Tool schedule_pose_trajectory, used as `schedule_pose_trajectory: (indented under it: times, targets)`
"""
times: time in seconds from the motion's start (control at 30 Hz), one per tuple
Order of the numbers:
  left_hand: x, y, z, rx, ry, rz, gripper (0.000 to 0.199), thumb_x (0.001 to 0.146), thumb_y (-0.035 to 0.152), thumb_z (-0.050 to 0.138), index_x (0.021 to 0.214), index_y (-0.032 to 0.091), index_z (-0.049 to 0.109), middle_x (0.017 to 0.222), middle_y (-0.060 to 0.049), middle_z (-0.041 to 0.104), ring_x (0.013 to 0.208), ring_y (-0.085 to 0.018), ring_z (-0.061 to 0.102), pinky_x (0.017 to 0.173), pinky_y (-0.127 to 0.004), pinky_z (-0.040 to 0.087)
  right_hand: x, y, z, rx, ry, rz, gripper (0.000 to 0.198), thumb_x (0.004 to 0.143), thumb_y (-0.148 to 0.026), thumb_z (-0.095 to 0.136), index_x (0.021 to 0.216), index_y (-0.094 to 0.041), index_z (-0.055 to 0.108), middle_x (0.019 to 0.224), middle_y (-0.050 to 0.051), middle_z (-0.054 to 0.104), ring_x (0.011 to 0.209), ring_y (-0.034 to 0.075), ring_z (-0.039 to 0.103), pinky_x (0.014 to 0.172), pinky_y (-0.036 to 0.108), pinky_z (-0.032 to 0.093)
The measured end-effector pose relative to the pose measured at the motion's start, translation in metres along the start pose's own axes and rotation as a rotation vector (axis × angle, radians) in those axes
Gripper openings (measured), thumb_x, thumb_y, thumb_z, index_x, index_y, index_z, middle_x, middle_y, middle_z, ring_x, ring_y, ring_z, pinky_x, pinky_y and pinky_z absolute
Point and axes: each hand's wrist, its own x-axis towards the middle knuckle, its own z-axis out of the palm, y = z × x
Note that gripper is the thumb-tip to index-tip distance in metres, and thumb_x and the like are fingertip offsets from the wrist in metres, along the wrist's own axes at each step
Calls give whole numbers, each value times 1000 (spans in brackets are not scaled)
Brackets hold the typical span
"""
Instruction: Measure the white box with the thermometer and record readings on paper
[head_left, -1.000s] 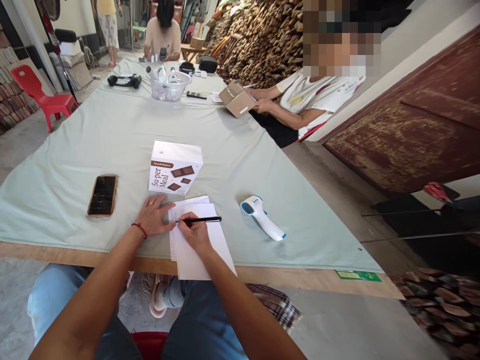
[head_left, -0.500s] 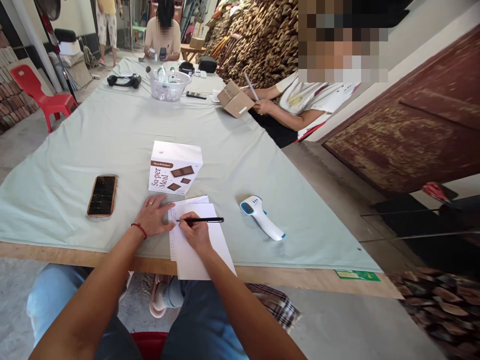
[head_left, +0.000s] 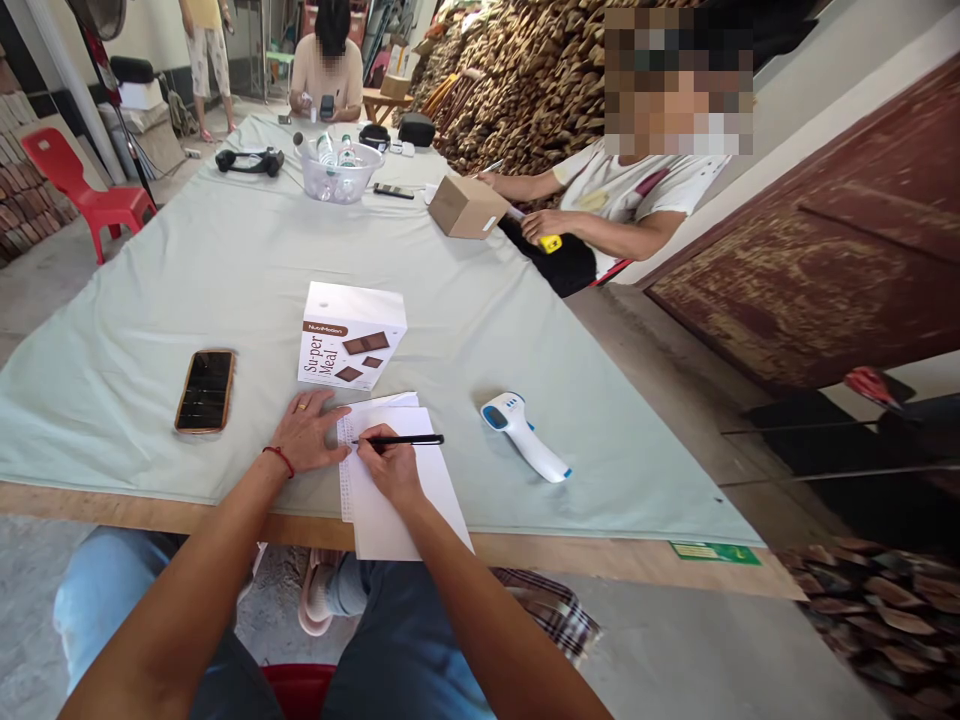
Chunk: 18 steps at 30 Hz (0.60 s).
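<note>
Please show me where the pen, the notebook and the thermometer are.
pen (head_left: 409, 439), head view, on the middle of its black barrel.
notebook (head_left: 435, 490), head view, on the bare white page.
thermometer (head_left: 525, 440), head view, on its white handle.

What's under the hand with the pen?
The right hand holding the pen rests on a white notepad, which lies on the green tablecloth. Whatever is written beneath the hand is covered.
</note>
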Motion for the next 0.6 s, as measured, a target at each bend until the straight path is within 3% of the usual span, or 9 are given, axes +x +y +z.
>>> schedule_pose_trajectory:
  times: [0.33, 0.6]
  targets:
    - [0, 0, 0, -6, 0, -3, 60, 73, 47, 70, 127, 22, 61, 142, -14, 47, 132, -33, 41, 113, -48, 27, 0, -5, -2, -21, -21, 13, 12, 65, -35, 57, 68, -24, 58, 59, -3, 60, 57, 17, 55, 58, 29, 47]
    - [0, -1, 1, -37, 5, 0, 61, 71, 44, 71, 127, 22, 61, 142, -13, 47, 132, -33, 40, 114, -49, 26, 0, -6, -3, 0, 39, 31, 12, 64, -35, 56, 67, -23, 57, 60, -2, 61, 58, 17, 56, 58, 29, 47]
